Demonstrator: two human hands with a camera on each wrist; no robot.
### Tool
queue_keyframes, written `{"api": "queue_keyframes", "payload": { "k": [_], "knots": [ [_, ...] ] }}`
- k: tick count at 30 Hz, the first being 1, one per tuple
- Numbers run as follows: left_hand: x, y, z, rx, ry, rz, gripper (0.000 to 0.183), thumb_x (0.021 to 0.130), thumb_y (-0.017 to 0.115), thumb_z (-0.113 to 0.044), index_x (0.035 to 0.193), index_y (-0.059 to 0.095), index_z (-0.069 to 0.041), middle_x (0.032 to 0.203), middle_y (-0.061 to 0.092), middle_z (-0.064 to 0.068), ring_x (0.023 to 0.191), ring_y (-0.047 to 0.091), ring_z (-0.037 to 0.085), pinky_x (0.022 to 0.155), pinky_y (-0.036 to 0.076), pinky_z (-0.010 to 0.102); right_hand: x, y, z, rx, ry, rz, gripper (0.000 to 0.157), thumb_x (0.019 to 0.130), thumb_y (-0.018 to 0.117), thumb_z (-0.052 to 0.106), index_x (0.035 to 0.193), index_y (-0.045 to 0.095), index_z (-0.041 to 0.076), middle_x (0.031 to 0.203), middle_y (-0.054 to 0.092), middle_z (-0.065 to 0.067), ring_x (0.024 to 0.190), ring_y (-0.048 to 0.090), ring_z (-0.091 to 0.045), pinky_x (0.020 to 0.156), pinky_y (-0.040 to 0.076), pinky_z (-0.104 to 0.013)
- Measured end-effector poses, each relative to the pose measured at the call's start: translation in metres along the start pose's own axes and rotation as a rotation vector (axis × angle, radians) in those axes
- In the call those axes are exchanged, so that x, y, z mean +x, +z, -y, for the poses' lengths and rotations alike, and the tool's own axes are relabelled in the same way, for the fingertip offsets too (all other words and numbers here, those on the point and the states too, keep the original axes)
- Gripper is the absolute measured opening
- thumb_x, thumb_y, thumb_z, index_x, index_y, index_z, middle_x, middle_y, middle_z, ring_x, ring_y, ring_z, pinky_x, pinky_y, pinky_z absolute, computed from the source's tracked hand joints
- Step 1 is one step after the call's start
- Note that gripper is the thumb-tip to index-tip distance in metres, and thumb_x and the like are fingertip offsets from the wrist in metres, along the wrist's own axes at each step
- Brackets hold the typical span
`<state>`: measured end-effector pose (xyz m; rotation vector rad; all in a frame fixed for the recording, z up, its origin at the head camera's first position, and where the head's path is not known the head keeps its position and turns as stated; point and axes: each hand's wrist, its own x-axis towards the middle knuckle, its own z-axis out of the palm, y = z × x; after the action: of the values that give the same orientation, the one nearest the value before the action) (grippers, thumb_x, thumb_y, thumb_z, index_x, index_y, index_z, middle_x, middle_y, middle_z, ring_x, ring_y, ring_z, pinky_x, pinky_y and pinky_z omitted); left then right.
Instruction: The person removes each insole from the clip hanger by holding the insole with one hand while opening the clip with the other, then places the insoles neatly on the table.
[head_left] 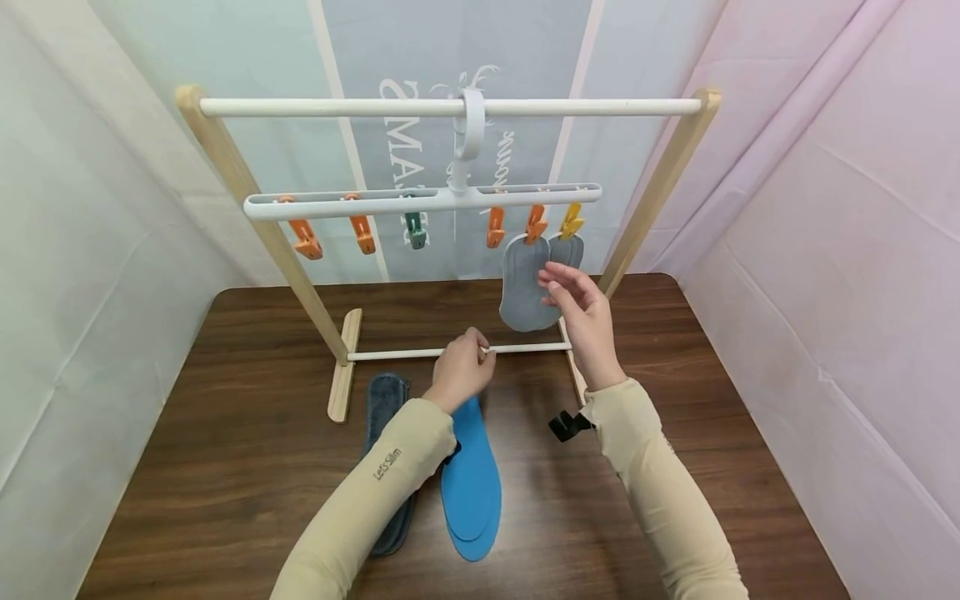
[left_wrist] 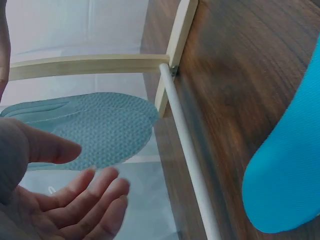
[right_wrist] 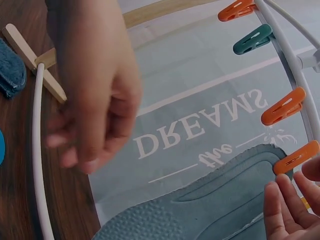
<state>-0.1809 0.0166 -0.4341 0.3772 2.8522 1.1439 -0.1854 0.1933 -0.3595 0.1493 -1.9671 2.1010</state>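
A grey insole (head_left: pixel 522 287) hangs toe-down from an orange clip (head_left: pixel 536 223) on the white hanger (head_left: pixel 360 202). Partly behind it, a second grey insole (head_left: pixel 567 250) hangs from a yellow clip (head_left: pixel 572 221). My right hand (head_left: pixel 588 325) is at the front insole's right side, fingers loosely bent; in the right wrist view its fingertips are close by the clipped end, and contact is hard to tell. My left hand (head_left: pixel 461 371) hovers near the rack's lower bar, thumb and fingers apart with nothing between them in the left wrist view.
Blue insoles (head_left: pixel 472 483) lie stacked on the wooden table (head_left: pixel 225 467). Dark fuzzy insoles (head_left: pixel 386 402) lie left of them, partly under my left sleeve. Several other clips, orange and green (head_left: pixel 415 227), hang bare. A wooden rack (head_left: pixel 660 183) with a white top bar carries the hanger.
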Motion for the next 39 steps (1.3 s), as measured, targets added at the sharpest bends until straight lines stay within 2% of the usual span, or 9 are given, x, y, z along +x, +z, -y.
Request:
{"api": "queue_keyframes", "payload": {
  "k": [3,8,15,19,24,27,33,39],
  "knots": [
    [0.007,0.001,-0.003,-0.063,-0.002,-0.012,0.023,0.098,0.055,-0.019,0.115,0.055,-0.005,0.104,0.062,0.013,0.087,0.061,0.025,0.070,0.048,0.035,0.002,0.000,0.001,0.003,-0.030,-0.013,0.031,0.098,0.053,0.007,0.126,0.055,-0.005,0.126,0.056,-0.025,0.112,0.058,-0.021,0.087,0.051,-0.028],
    [0.014,0.003,-0.007,-0.139,-0.017,-0.020,0.029,0.098,0.054,-0.020,0.122,0.052,-0.003,0.115,0.057,0.016,0.099,0.059,0.029,0.081,0.048,0.037,0.003,0.001,0.003,0.009,-0.064,-0.017,0.031,0.098,0.052,0.004,0.126,0.054,-0.007,0.128,0.052,-0.030,0.114,0.057,-0.020,0.086,0.050,-0.026],
    [0.024,0.005,-0.010,-0.222,-0.031,-0.053,0.048,0.099,0.053,-0.023,0.139,0.038,-0.001,0.132,0.048,0.020,0.119,0.051,0.033,0.095,0.044,0.040,0.005,0.000,0.003,-0.007,-0.069,-0.013,0.031,0.098,0.051,0.004,0.126,0.054,-0.008,0.129,0.054,-0.027,0.114,0.057,-0.020,0.086,0.050,-0.024],
    [0.032,0.006,-0.016,-0.274,-0.014,-0.082,0.057,0.099,0.053,-0.024,0.146,0.029,-0.002,0.142,0.042,0.020,0.130,0.044,0.033,0.103,0.042,0.040,0.006,-0.001,0.002,-0.022,-0.065,-0.007,0.031,0.098,0.051,0.005,0.127,0.054,-0.007,0.129,0.055,-0.025,0.117,0.056,-0.023,0.087,0.050,-0.026],
    [0.043,0.006,-0.025,-0.311,0.038,-0.141,0.056,0.098,0.057,-0.020,0.144,0.032,0.000,0.139,0.045,0.021,0.129,0.045,0.034,0.104,0.042,0.043,0.005,-0.001,0.003,-0.022,-0.064,0.003,0.032,0.098,0.051,0.005,0.127,0.054,-0.007,0.130,0.055,-0.025,0.119,0.055,-0.026,0.089,0.050,-0.029],
    [0.048,0.006,-0.029,-0.322,0.044,-0.162,0.054,0.097,0.058,-0.019,0.141,0.035,0.000,0.134,0.049,0.020,0.125,0.048,0.033,0.102,0.043,0.043,0.004,-0.002,0.004,-0.020,-0.059,0.003,0.031,0.098,0.051,0.005,0.127,0.054,-0.007,0.130,0.055,-0.025,0.119,0.055,-0.026,0.089,0.050,-0.029],
    [0.055,0.006,-0.034,-0.333,0.056,-0.167,0.050,0.096,0.059,-0.018,0.138,0.039,-0.001,0.130,0.053,0.019,0.121,0.052,0.032,0.099,0.046,0.043,0.003,-0.004,0.004,-0.023,-0.045,-0.004,0.031,0.098,0.051,0.004,0.127,0.054,-0.007,0.129,0.055,-0.024,0.117,0.056,-0.023,0.088,0.050,-0.027],
    [0.062,0.004,-0.036,-0.329,0.109,-0.181,0.041,0.096,0.058,-0.015,0.131,0.046,0.002,0.124,0.054,0.020,0.113,0.055,0.034,0.093,0.048,0.042,0.005,-0.005,0.005,-0.020,-0.059,-0.008,0.031,0.098,0.051,0.003,0.127,0.054,-0.008,0.128,0.055,-0.025,0.116,0.056,-0.024,0.087,0.051,-0.027]
  ]
}}
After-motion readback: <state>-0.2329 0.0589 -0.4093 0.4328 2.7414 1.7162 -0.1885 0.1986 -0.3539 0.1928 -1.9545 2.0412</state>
